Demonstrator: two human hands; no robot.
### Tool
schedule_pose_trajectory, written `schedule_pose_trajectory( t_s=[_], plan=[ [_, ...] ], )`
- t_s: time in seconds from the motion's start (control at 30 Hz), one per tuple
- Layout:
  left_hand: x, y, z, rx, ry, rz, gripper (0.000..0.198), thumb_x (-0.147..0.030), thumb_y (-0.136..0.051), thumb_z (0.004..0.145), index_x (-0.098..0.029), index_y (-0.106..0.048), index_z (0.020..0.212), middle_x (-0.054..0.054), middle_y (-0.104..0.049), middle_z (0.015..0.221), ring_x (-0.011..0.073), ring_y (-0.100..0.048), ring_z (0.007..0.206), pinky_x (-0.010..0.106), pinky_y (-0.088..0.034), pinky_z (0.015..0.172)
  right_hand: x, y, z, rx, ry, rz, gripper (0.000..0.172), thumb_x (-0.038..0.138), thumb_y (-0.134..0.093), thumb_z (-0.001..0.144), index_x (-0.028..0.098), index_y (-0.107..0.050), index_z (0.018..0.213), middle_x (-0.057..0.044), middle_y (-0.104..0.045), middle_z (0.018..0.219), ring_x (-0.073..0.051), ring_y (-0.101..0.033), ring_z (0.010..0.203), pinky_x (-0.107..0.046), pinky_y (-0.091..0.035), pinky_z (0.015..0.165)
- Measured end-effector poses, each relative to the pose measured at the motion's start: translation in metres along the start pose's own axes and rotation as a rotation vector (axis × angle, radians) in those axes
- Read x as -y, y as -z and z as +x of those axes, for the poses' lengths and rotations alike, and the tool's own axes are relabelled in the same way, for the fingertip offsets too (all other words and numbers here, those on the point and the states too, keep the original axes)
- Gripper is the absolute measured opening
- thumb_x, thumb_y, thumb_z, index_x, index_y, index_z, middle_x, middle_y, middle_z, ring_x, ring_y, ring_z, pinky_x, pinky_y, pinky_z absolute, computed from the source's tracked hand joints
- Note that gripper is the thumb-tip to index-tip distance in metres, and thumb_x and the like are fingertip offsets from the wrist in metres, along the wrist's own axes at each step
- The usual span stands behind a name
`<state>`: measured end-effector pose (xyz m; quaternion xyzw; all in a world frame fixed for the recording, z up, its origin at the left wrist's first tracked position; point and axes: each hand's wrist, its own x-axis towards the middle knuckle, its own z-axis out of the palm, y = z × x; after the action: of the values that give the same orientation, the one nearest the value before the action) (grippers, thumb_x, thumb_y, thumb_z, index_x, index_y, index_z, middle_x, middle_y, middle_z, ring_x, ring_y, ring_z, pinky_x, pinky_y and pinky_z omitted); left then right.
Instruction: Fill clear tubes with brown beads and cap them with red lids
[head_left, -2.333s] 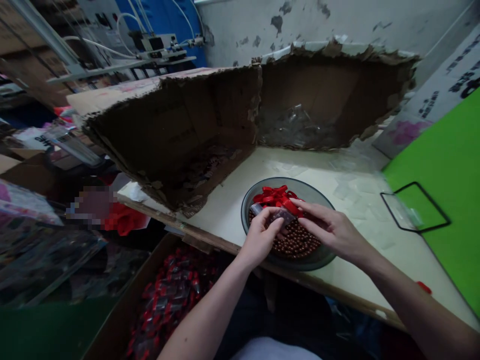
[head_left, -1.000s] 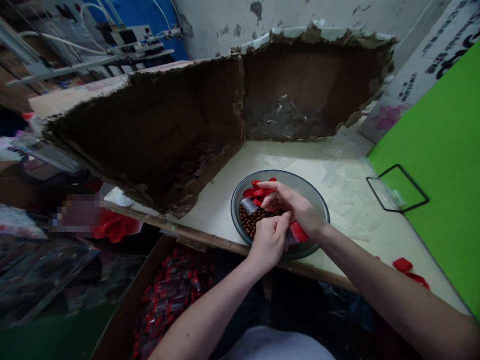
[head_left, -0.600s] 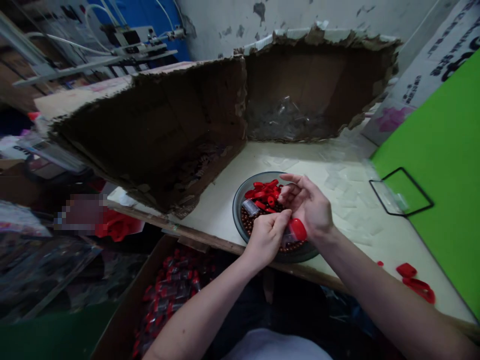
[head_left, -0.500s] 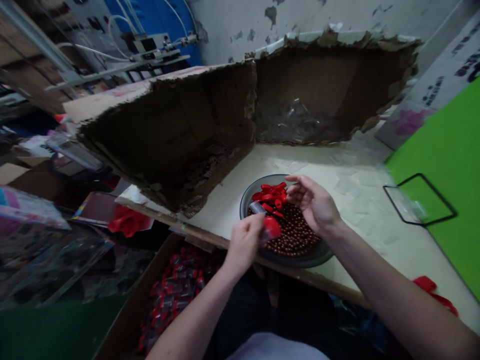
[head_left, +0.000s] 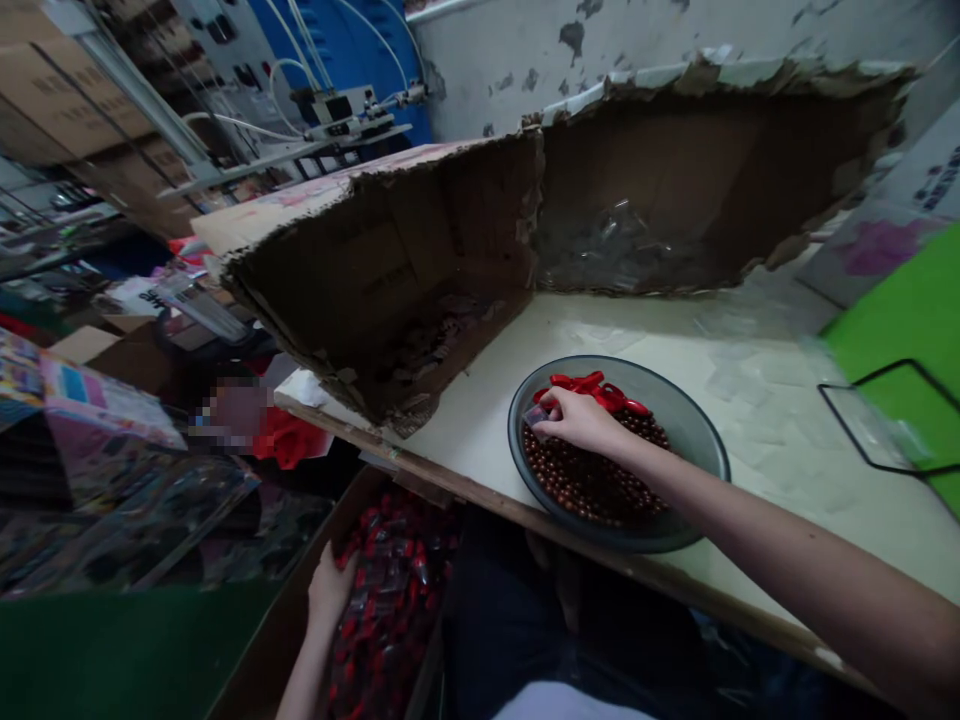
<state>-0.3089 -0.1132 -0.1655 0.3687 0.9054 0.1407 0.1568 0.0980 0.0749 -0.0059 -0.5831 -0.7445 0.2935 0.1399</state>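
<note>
Clear packet [head_left: 535,414] pinched by right hand [head_left: 577,420] above brown beads [head_left: 592,480]; left hand [head_left: 328,588], grip unclear, among boxed packets [head_left: 394,600].

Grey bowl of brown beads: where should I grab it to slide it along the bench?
Grip the bare rim on its right side, coming in from the right over the bench. The wide, shallow bowl shows a free lip there, away from the brown beads and your right hand.

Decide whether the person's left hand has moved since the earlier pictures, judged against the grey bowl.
Yes: the left hand has moved from over the bowl, down past the bench edge, to the carton of red-capped packets.
</note>
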Motion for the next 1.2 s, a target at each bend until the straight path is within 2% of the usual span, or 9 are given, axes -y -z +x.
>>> schedule_pose_trajectory(
  t_s=[0.1, 0.2, 0.37, 0.5, 0.6, 0.8, 0.93, 1.03, 1.2],
  plan=[
    [-0.052, 0.008, -0.024, -0.032, -0.129, -0.284, 0.049, -0.039, -0.049, 0.081, -0.013, -0.056, 0.121, 0.014, -0.069, 0.107, 0.0290, -0.063, 0.103, 0.039, -0.048, 0.090, -0.011, 0.014, -0.013, 0.028, -0.013, 0.223, 0.031, 0.040, -0.063, 0.076, 0.020, -0.060, 0.099, -0.002, -0.067, 0.079, -0.017, -0.062, 0.072, -0.027, -0.044, 0.063],
    [-0.129, 0.024, -0.057, -0.104, -0.383, -0.617, 0.041, -0.038, -0.052, 0.083, -0.015, -0.060, 0.116, 0.011, -0.068, 0.109, 0.0232, -0.064, 0.099, 0.036, -0.047, 0.092, -0.028, 0.029, -0.038, 0.024, -0.021, 0.318, 0.048, 0.040, -0.060, 0.078, 0.022, -0.049, 0.121, -0.002, -0.065, 0.081, -0.016, -0.061, 0.069, -0.026, -0.045, 0.058],
    [-0.249, 0.031, -0.104, -0.048, -0.762, -0.838, 0.030, -0.027, -0.052, 0.086, -0.018, -0.061, 0.113, 0.009, -0.067, 0.103, 0.0178, -0.062, 0.094, 0.032, -0.049, 0.087, -0.063, 0.042, -0.072, 0.054, 0.013, -0.010, 0.032, 0.034, -0.053, 0.080, 0.025, -0.061, 0.109, -0.004, -0.060, 0.087, -0.018, -0.060, 0.071, -0.031, -0.049, 0.065],
    [-0.307, 0.014, -0.116, -0.034, -0.905, -0.838, 0.028, -0.020, -0.052, 0.085, -0.019, -0.061, 0.112, 0.010, -0.061, 0.109, 0.0181, -0.057, 0.103, 0.034, -0.046, 0.094, -0.079, 0.040, -0.081, 0.099, 0.075, -0.167, 0.035, 0.035, -0.057, 0.079, 0.022, -0.066, 0.109, -0.011, -0.056, 0.113, -0.024, -0.060, 0.095, -0.038, -0.048, 0.086],
    [-0.324, 0.002, -0.114, -0.021, -0.904, -0.805, 0.028, -0.019, -0.051, 0.086, -0.019, -0.062, 0.111, 0.011, -0.056, 0.113, 0.0196, -0.054, 0.108, 0.037, -0.044, 0.098, -0.080, 0.035, -0.081, 0.179, 0.164, -0.232, 0.034, 0.030, -0.059, 0.078, 0.024, -0.066, 0.111, -0.011, -0.053, 0.124, -0.025, -0.058, 0.106, -0.039, -0.045, 0.095],
    [-0.323, -0.005, -0.113, -0.001, -0.891, -0.756, 0.026, -0.015, -0.047, 0.086, -0.019, -0.065, 0.105, 0.011, -0.055, 0.114, 0.0211, -0.053, 0.110, 0.038, -0.043, 0.099, -0.077, 0.028, -0.079, 0.291, 0.301, -0.371, 0.025, 0.028, -0.048, 0.086, 0.022, -0.071, 0.094, -0.009, -0.055, 0.126, -0.024, -0.061, 0.104, -0.037, -0.047, 0.091],
    [-0.322, -0.006, -0.114, 0.010, -0.880, -0.772, 0.027, -0.012, -0.046, 0.086, -0.019, -0.066, 0.102, 0.011, -0.055, 0.115, 0.0214, -0.053, 0.111, 0.039, -0.043, 0.099, -0.080, 0.031, -0.078, 0.384, 0.284, -0.348, 0.034, 0.029, -0.063, 0.076, 0.016, -0.066, 0.107, -0.015, -0.052, 0.126, -0.027, -0.058, 0.108, -0.036, -0.044, 0.097],
    [-0.323, -0.006, -0.114, 0.014, -0.871, -0.784, 0.027, -0.012, -0.045, 0.085, -0.019, -0.067, 0.101, 0.011, -0.055, 0.114, 0.0214, -0.053, 0.110, 0.040, -0.043, 0.099, -0.081, 0.035, -0.076, 0.415, 0.293, -0.400, 0.037, 0.014, -0.061, 0.072, 0.016, -0.065, 0.109, -0.015, -0.053, 0.122, -0.024, -0.060, 0.103, -0.032, -0.047, 0.090],
    [-0.323, -0.005, -0.114, 0.028, -0.867, -0.782, 0.027, -0.012, -0.045, 0.085, -0.018, -0.067, 0.101, 0.012, -0.054, 0.115, 0.0224, -0.052, 0.111, 0.041, -0.042, 0.099, -0.073, 0.045, -0.072, 0.324, 0.271, -0.714, 0.025, 0.015, -0.043, 0.086, 0.020, -0.067, 0.090, -0.010, -0.063, 0.092, -0.020, -0.064, 0.073, -0.028, -0.044, 0.058]
  ],
)
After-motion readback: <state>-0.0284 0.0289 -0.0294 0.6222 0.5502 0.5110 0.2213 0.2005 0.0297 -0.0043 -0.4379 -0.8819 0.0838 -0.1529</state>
